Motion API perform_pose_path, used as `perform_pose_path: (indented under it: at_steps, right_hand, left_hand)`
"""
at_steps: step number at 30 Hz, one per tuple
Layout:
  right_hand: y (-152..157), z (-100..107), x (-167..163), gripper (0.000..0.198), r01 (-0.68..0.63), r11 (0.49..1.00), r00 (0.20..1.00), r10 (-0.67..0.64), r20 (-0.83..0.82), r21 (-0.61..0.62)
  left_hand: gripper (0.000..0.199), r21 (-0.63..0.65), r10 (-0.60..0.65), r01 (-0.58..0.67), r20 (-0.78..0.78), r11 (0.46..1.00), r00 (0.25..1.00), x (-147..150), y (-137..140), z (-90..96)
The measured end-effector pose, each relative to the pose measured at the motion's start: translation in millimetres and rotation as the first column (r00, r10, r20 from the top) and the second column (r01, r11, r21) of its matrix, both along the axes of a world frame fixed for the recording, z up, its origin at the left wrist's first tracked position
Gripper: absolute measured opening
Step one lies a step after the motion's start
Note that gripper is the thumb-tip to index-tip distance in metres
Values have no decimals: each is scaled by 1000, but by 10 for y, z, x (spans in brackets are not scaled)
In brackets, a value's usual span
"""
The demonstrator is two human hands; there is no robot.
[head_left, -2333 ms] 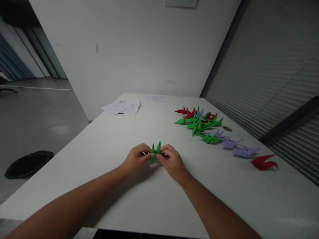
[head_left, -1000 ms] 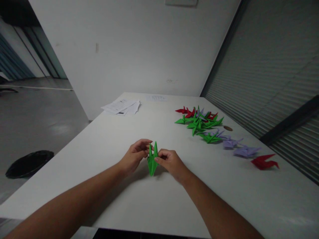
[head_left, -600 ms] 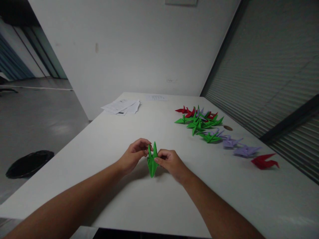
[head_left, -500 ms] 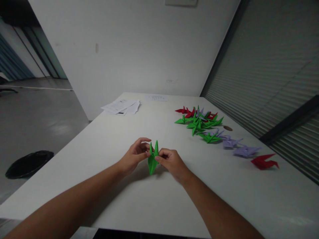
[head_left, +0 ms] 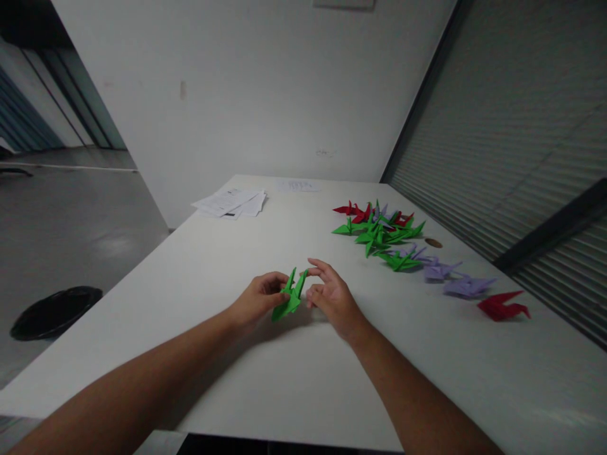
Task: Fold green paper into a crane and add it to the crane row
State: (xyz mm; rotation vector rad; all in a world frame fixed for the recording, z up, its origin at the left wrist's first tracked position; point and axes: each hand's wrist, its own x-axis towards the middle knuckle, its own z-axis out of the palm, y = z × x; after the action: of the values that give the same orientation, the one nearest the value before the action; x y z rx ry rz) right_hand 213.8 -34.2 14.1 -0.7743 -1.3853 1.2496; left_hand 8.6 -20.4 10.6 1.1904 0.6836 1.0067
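My left hand (head_left: 258, 298) pinches a green folded paper crane (head_left: 290, 298) between thumb and fingers, just above the white table (head_left: 294, 385). Two narrow points of the paper stick up, and a broader part slants down to the left. On the other side, my right hand (head_left: 334, 300) has its thumb and index finger apart. Its index fingertip is at the top of the right-hand point; whether it touches cannot be made out.
Several green, red and purple paper cranes (head_left: 377, 237) lie along the right side, ending in a red crane (head_left: 503, 308) nearest me. Loose papers (head_left: 232, 202) lie at the back left. A round hole (head_left: 433, 242) is by the window blinds. A black-lined bin (head_left: 55, 313) stands on the floor.
The right thumb and fingers have let go of the green paper and spread apart. The paper has tilted, its points leaning right and its lower tip swinging left, still in my left hand.
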Motion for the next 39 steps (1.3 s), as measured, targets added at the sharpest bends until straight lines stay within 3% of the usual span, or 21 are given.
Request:
perform_pose_path:
  at_steps: [7,14,19,23,28,39]
  right_hand:
    - [-8,1,37,33,32,999,980,-31,194,-4]
    - [-8,51,38,10,107,956,898,-212,386,275]
    - [1,60,68,9,41,874,843,-291,453,485]
    - [-16,66,58,13,1,814,825,-330,460,581]
    - [-44,62,35,14,-5,786,813,-357,460,618]
    - [-63,25,15,16,-2,790,840,-331,430,613]
  left_hand:
    - [32,-40,-42,41,-37,998,998,-1,-10,-7]
    - [29,-45,-44,42,-59,998,997,-16,-5,-22]
    - [29,-6,-88,88,-101,996,991,-16,12,-69]
    - [27,18,-97,99,-108,995,989,9,10,-52]
    - [29,18,-78,81,-112,997,991,43,0,-44]
    - [31,-37,52,-51,4,998,999,92,5,-123]
